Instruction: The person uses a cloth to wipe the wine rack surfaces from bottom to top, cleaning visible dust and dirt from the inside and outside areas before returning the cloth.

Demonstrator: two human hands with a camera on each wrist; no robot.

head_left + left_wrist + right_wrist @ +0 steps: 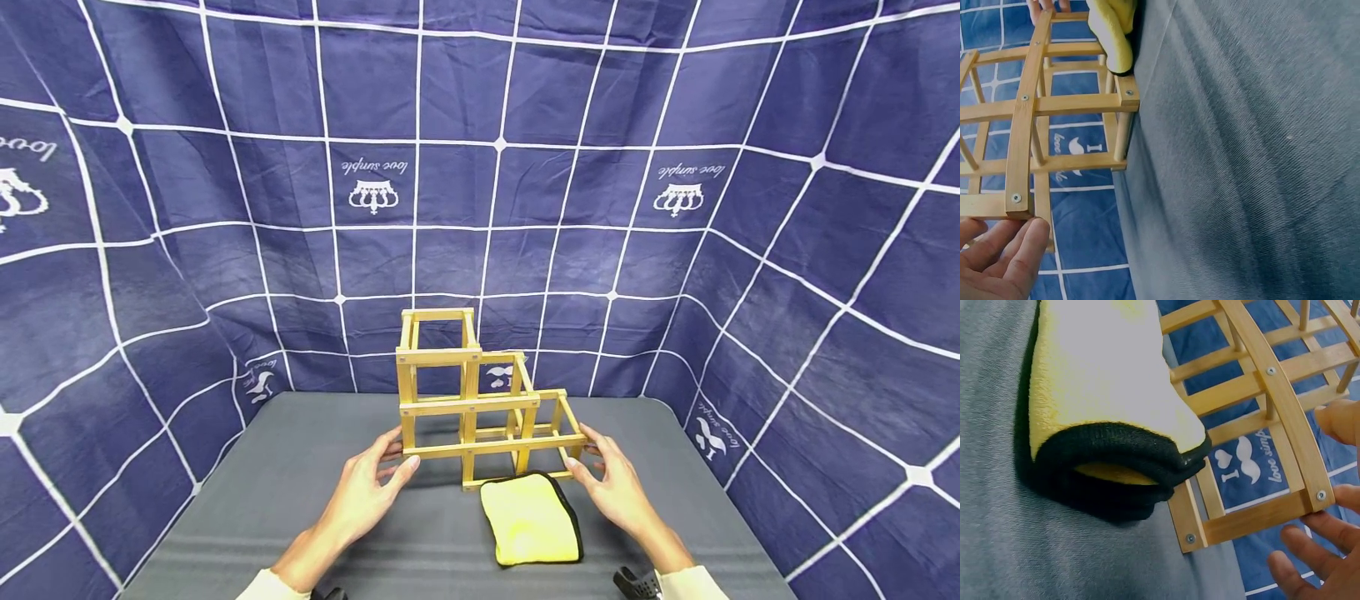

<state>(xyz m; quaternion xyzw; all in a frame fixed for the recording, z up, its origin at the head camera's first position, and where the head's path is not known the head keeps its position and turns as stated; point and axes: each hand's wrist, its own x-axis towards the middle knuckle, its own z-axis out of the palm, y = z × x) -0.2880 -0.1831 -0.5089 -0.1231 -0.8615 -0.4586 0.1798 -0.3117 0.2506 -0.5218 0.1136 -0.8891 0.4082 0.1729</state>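
At the far left, blue-and-white checked fabric [180, 275] hangs as a wall behind and around a table spread with a grey cloth [300, 458]. From a cream sleeve the left hand [369, 493] reaches in, its thumb and fingers set narrowly about the left end of the lowest long front rail [442, 451]. That corner juts past the bottom row with no leg beneath it, so a hold there probably steadies the overhang.

The rail belongs to a stepped wooden rack [469, 406], upright in the middle of the table, tallest at left and dropping in steps to the right; screw heads [1016, 198] show at its joints. Whether its feet bear fully on the cloth I cannot tell.

Next comes a folded yellow towel with black edging [531, 521], lying just in front of the rack's lower right part; whether the two touch is unclear. Its folds face the right wrist camera, making a thick, compact pad.

At the right end the right hand [613, 493] holds the same long rail by its tip, fingers at the outer corner and thumb on the near side, a light grip by the look of it. Holding opposite ends likely keeps the open frame level and leaves its cells unobstructed. A black wristband [637, 582] sits by the right sleeve
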